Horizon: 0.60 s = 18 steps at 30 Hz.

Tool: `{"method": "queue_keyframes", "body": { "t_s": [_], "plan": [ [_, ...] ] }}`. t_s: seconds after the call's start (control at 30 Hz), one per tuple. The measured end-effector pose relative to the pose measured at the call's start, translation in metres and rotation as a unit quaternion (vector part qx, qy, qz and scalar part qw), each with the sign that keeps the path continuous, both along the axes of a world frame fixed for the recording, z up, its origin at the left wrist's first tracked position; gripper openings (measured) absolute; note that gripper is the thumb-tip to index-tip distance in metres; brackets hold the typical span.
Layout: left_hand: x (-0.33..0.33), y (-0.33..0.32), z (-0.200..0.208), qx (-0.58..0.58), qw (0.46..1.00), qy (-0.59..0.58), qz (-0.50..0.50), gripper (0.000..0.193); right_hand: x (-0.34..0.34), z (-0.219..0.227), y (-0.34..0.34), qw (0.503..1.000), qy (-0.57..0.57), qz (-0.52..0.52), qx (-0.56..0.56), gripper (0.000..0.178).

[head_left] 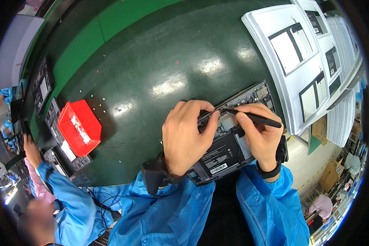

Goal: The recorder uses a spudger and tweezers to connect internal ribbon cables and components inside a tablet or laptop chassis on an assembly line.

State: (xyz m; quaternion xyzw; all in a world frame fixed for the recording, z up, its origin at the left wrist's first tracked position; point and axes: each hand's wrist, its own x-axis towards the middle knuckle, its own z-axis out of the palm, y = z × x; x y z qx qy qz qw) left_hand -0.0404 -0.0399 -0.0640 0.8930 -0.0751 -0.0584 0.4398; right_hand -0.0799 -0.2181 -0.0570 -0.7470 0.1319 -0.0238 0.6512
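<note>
An opened laptop base (pixel 266 92) lies at a slant on the dark green table, its circuit board and black battery (pixel 223 158) exposed. My right hand (pixel 256 139) grips black tweezers (pixel 264 119) like a pen, their tips over the board. From the other side, my left hand (pixel 182 137) reaches over the laptop base, its thumb and forefinger curled close together at the tweezer tips. A tiny orange-looking bit shows there, too small to name. Part of the board and the battery's left side are hidden under my hands.
A red plastic bin (pixel 93 127) with small white pieces stands at left on another laptop base (pixel 53 117). White specks lie beside it. Stacked white foam trays (pixel 270 53) holding black-and-white flat parts rise at right. A co-worker's blue sleeve (pixel 63 186) reaches in at lower left.
</note>
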Motion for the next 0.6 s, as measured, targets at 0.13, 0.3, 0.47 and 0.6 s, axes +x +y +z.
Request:
{"method": "queue_keyframes", "body": {
  "t_s": [0.13,0.3,0.47,0.6],
  "plan": [
    [0.004,0.001,0.002,-0.011,1.000,0.026,-0.008,0.014,0.000,0.001,-0.002,1.000,-0.003,0.011,-0.015,0.015],
    [-0.004,0.006,-0.008,0.050,0.974,-0.198,-0.098,0.024,0.000,-0.003,-0.002,0.999,-0.016,0.010,-0.031,0.015],
    [-0.010,0.008,-0.007,0.099,0.959,-0.225,-0.138,0.038,0.000,-0.003,-0.002,1.000,-0.016,0.005,-0.013,0.014],
    [-0.010,0.011,-0.005,0.136,0.944,-0.246,-0.172,0.043,0.000,0.000,-0.003,0.998,-0.015,0.030,-0.045,0.014]
  ]
}}
